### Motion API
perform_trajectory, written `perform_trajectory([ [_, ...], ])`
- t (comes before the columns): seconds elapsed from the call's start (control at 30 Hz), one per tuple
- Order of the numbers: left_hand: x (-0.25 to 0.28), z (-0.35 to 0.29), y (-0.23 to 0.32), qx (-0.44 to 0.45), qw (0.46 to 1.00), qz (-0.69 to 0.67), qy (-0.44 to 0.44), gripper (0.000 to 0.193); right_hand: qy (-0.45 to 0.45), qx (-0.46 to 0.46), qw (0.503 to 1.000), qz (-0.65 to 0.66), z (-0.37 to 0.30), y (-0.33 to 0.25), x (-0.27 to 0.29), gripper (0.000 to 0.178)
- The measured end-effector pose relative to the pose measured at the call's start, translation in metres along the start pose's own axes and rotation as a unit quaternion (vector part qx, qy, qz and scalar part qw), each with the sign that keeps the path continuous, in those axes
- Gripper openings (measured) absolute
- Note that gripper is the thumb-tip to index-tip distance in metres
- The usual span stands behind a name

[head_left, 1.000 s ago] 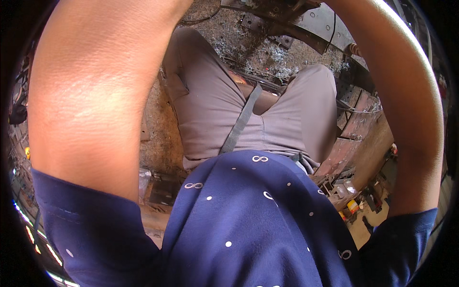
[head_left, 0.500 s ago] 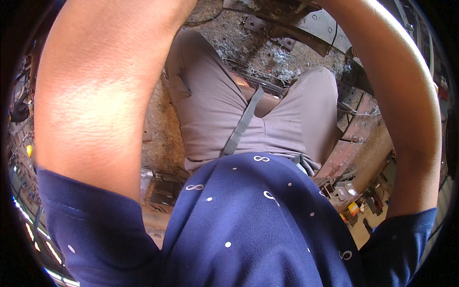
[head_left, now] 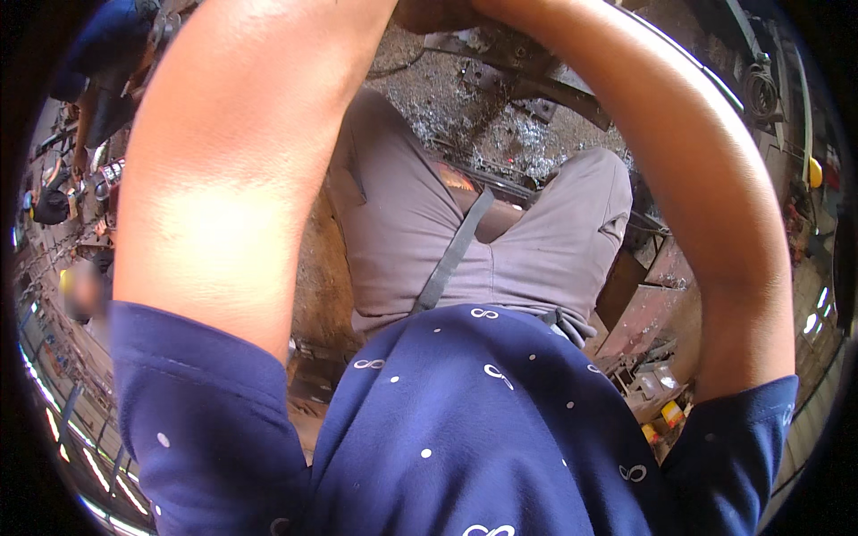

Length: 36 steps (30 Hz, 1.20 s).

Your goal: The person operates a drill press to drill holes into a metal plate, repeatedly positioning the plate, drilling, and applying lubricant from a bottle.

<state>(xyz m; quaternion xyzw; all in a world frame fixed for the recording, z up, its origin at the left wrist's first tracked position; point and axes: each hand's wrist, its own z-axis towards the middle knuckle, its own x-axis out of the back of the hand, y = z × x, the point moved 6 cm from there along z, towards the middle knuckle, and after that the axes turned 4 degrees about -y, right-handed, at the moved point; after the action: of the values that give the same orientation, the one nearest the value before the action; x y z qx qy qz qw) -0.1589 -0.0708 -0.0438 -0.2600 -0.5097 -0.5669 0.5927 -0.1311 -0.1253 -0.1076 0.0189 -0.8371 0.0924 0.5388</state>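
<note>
Both of my bare arms are raised across the picture toward its upper edge. My left forearm (head_left: pixel 241 170) runs up and out of view, so the left hand does not show. My right forearm (head_left: pixel 688 152) bends in toward the top middle. Beside its wrist a dark, shaded shape (head_left: pixel 436 14) looks like part of my right hand, cut off by the edge; its fingers cannot be made out, nor whether it holds anything. Below the arms are my grey trousers (head_left: pixel 402 232), with a dark strap (head_left: pixel 454 250) hanging over them.
Metal plates (head_left: pixel 536 107) lie beyond my knees on dirty ground (head_left: pixel 438 89) strewn with shiny shavings. A reddish metal beam (head_left: pixel 643 313) is at the right. Coiled cable (head_left: pixel 761 94) hangs at the upper right. Another person (head_left: pixel 85 290) is at the far left.
My right forearm has swung inward to the left, toward the top middle. The left arm has shifted slightly right in view. A dark shape now shows between the wrists.
</note>
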Motion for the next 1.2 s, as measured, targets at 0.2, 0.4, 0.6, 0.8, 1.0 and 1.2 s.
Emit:
perform_trajectory([
  [0.2,0.004,0.008,-0.005,-0.012,0.999,0.031,-0.033,0.065,0.043,-0.032,0.998,0.028,-0.022,-0.003,0.015,0.031],
  [0.4,0.009,0.036,-0.012,-0.038,0.994,0.041,-0.095,0.062,0.077,-0.147,0.985,0.036,-0.126,0.035,0.074,0.032],
  [0.6,0.028,0.057,-0.016,-0.123,0.959,0.166,-0.195,0.045,0.054,-0.240,0.969,-0.034,-0.218,0.125,0.053,0.033],
  [0.8,0.099,-0.018,-0.031,-0.046,0.954,-0.169,0.242,0.038,0.020,-0.351,0.923,-0.157,-0.270,0.182,-0.032,0.052],
  [1.0,0.108,-0.136,-0.072,0.254,0.844,-0.427,0.202,0.032,0.143,-0.415,0.899,0.009,-0.248,0.249,-0.175,0.048],
  [1.2,0.013,-0.267,-0.088,0.505,0.652,-0.545,0.151,0.035,0.166,-0.467,0.797,0.345,-0.176,0.251,-0.264,0.069],
])
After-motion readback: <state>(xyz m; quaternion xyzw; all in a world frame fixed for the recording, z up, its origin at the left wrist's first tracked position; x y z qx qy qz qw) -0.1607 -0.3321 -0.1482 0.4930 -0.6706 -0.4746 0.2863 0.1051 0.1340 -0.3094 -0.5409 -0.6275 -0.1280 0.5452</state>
